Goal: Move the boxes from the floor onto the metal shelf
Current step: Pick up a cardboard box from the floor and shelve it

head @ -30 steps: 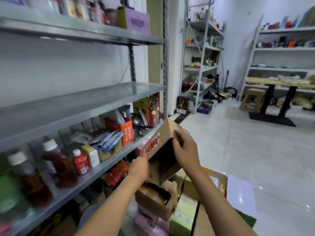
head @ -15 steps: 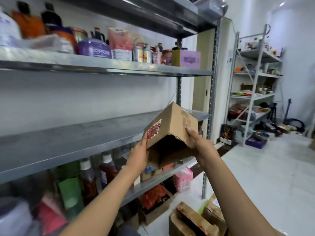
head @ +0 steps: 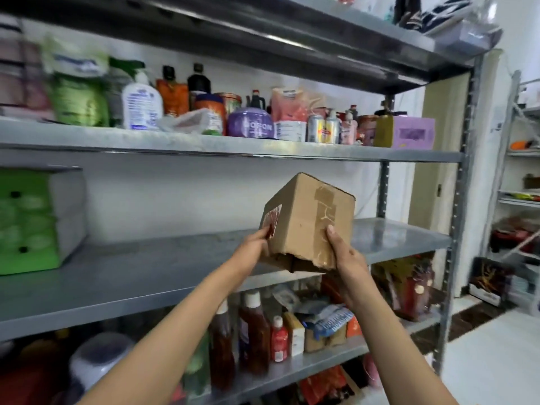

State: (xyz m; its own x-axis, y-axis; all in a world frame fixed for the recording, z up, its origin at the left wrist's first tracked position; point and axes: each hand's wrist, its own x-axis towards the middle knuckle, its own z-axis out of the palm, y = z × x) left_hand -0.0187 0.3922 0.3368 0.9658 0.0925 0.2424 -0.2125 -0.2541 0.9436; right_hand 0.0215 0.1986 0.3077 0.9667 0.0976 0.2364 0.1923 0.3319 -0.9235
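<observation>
Both arms up, and the left hand (head: 253, 249) presses its fingers along the near-left face while the right hand (head: 346, 254) curls round the lower right corner: a two-sided grip pinching the cardboard box (head: 306, 222) between them. It sits tilted above both palms, one corner up, its torn bottom edge gaping. Looks light and fairly stiff, though that ragged underside could sag, so the side walls are the place to squeeze. Beyond it, the bare middle level of the metal shelf (head: 146, 273) waits just behind.
</observation>
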